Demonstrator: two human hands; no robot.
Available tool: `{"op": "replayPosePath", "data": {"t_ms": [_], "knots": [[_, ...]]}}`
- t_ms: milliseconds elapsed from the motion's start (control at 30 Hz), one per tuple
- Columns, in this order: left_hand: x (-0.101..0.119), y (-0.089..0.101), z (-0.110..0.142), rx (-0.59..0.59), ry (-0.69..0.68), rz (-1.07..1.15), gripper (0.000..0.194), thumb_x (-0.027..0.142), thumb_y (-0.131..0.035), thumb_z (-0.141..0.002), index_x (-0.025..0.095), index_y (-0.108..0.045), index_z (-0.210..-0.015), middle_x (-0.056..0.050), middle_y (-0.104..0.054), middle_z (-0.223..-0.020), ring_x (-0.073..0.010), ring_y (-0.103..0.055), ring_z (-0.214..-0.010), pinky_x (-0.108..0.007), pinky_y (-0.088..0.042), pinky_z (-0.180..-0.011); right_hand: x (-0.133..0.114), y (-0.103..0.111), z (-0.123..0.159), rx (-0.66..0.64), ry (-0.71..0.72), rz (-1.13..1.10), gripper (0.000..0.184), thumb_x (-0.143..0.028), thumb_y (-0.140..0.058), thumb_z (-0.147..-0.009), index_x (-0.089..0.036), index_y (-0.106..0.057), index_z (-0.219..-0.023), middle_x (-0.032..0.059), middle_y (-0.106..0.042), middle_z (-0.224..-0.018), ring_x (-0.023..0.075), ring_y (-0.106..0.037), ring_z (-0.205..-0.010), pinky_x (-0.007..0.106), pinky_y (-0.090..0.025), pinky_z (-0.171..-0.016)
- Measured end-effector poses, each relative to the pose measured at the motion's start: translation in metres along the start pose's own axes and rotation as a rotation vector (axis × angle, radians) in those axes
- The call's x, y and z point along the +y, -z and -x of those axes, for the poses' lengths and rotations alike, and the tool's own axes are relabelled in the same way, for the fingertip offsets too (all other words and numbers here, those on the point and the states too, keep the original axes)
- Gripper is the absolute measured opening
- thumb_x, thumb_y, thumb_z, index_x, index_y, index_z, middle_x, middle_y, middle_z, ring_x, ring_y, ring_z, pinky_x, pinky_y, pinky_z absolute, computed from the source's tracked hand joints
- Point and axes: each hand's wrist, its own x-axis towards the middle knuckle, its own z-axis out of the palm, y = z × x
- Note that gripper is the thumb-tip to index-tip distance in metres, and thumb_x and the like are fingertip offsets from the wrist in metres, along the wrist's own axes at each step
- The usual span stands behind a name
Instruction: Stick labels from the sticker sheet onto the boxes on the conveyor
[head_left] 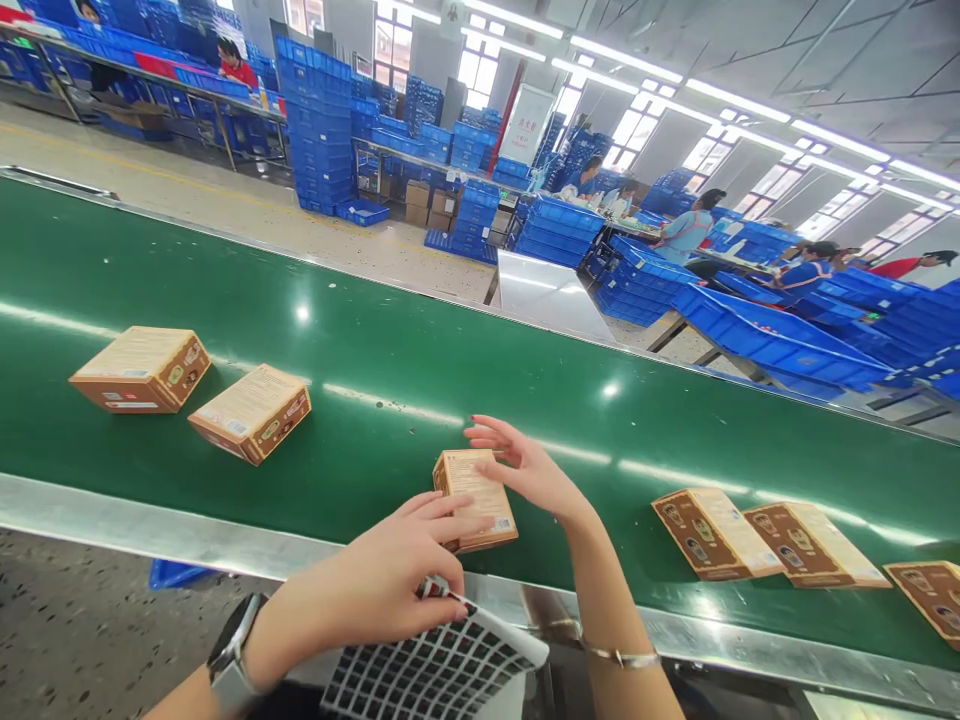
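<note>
A small brown-and-cream printed carton (pixel 469 478) lies on the green conveyor belt in front of me. My left hand (pixel 405 570) reaches over its near left side, with the longer fingers laid on the top face. Thumb and index finger of that hand pinch a sheet with a black-and-white grid (pixel 427 665), which hangs over the belt's near edge. From the right, my right hand (pixel 529 465) comes over the carton's far right corner. Its thumb rests on the top, while the other fingers stretch past the far edge, apart from the thumb.
Two similar cartons, one (pixel 142 370) behind another (pixel 251 412), lie to the left on the belt (pixel 360 340). Several more (pixel 720 535) lie to the right. A metal rail (pixel 150 520) runs along the near edge. Across the aisle are stacked blue crates (pixel 315 130) and people (pixel 690 230) at tables.
</note>
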Motion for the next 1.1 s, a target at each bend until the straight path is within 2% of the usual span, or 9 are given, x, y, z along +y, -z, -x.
{"op": "replayPosePath", "data": {"t_ms": [100, 133, 200, 300, 433, 567, 733, 933, 1100], "knots": [[-0.002, -0.010, 0.000, -0.027, -0.012, -0.023, 0.016, 0.015, -0.073, -0.083, 0.021, -0.074, -0.069, 0.002, -0.047, -0.152, -0.0276, -0.033, -0.147, -0.040, -0.027, -0.122, 0.010, -0.013, 0.022, 0.518, -0.018, -0.133, 0.036, -0.046, -0.077, -0.069, -0.021, -0.074, -0.094, 0.0094, -0.074, -0.116, 0.0261, -0.066, -0.108, 0.040, -0.051, -0.093], [-0.002, -0.013, -0.001, -0.026, -0.020, -0.022, 0.017, 0.013, -0.073, -0.083, 0.020, -0.073, -0.067, 0.004, -0.044, -0.154, -0.0268, -0.032, -0.147, -0.037, -0.028, -0.122, 0.014, -0.018, 0.031, 0.634, -0.043, -0.203, 0.037, -0.049, -0.077, -0.068, -0.020, -0.074, -0.089, 0.0103, -0.074, -0.115, 0.0263, -0.067, -0.104, 0.039, -0.053, -0.090], [-0.002, -0.018, -0.004, -0.022, -0.038, -0.026, 0.020, 0.010, -0.071, -0.082, 0.020, -0.072, -0.064, 0.006, -0.040, -0.155, -0.0257, -0.031, -0.148, -0.034, -0.028, -0.122, 0.019, -0.030, 0.048, 0.732, -0.115, -0.341, 0.039, -0.052, -0.079, -0.066, -0.018, -0.075, -0.086, 0.0111, -0.074, -0.115, 0.0258, -0.069, -0.096, 0.037, -0.055, -0.082], [-0.002, -0.022, -0.010, -0.026, -0.071, -0.022, 0.023, 0.007, -0.069, -0.080, 0.020, -0.072, -0.062, 0.007, -0.038, -0.156, -0.0253, -0.030, -0.148, -0.033, -0.027, -0.123, 0.020, -0.045, 0.062, 0.732, -0.187, -0.459, 0.041, -0.051, -0.082, -0.063, -0.019, -0.077, -0.089, 0.0096, -0.075, -0.113, 0.0248, -0.069, -0.092, 0.033, -0.055, -0.074], [-0.003, -0.025, -0.016, -0.041, -0.086, -0.009, 0.022, 0.009, -0.069, -0.080, 0.020, -0.073, -0.062, 0.007, -0.038, -0.155, -0.0254, -0.029, -0.148, -0.032, -0.028, -0.122, 0.015, -0.049, 0.061, 0.792, -0.165, -0.429, 0.040, -0.050, -0.083, -0.060, -0.019, -0.077, -0.085, 0.0090, -0.076, -0.108, 0.0255, -0.069, -0.090, 0.032, -0.055, -0.071], [-0.001, -0.028, -0.024, -0.056, -0.123, -0.025, 0.023, 0.012, -0.070, -0.081, 0.019, -0.071, -0.059, 0.003, -0.039, -0.155, -0.0247, -0.032, -0.148, -0.031, -0.026, -0.123, 0.014, -0.037, 0.059, 0.802, -0.190, -0.361, 0.041, -0.052, -0.084, -0.055, -0.019, -0.077, -0.079, 0.0096, -0.075, -0.111, 0.0256, -0.069, -0.090, 0.032, -0.054, -0.073], [0.000, -0.032, -0.033, -0.058, -0.156, 0.006, 0.019, 0.013, -0.072, -0.081, 0.020, -0.074, -0.063, 0.003, -0.042, -0.154, -0.0249, -0.031, -0.148, -0.034, -0.029, -0.121, 0.014, -0.015, 0.065, 0.732, -0.206, -0.276, 0.048, -0.055, -0.086, -0.052, -0.019, -0.078, -0.083, 0.0105, -0.077, -0.104, 0.0281, -0.068, -0.093, 0.035, -0.054, -0.077], [0.000, -0.037, -0.042, -0.077, -0.187, -0.005, 0.016, 0.015, -0.073, -0.082, 0.020, -0.075, -0.066, 0.001, -0.043, -0.153, -0.0262, -0.032, -0.147, -0.035, -0.029, -0.121, 0.015, 0.004, 0.072, 0.659, -0.203, -0.200, 0.046, -0.057, -0.085, -0.054, -0.019, -0.078, -0.079, 0.0118, -0.073, -0.116, 0.0317, -0.065, -0.104, 0.039, -0.053, -0.085], [0.004, -0.040, -0.051, -0.101, -0.204, -0.022, 0.014, 0.016, -0.074, -0.082, 0.018, -0.076, -0.068, 0.000, -0.040, -0.155, -0.0287, -0.031, -0.147, -0.037, -0.027, -0.122, 0.019, 0.008, 0.076, 0.704, -0.181, -0.151, 0.043, -0.056, -0.083, -0.056, -0.019, -0.076, -0.078, 0.0115, -0.075, -0.108, 0.0286, -0.067, -0.094, 0.037, -0.054, -0.078]]}}
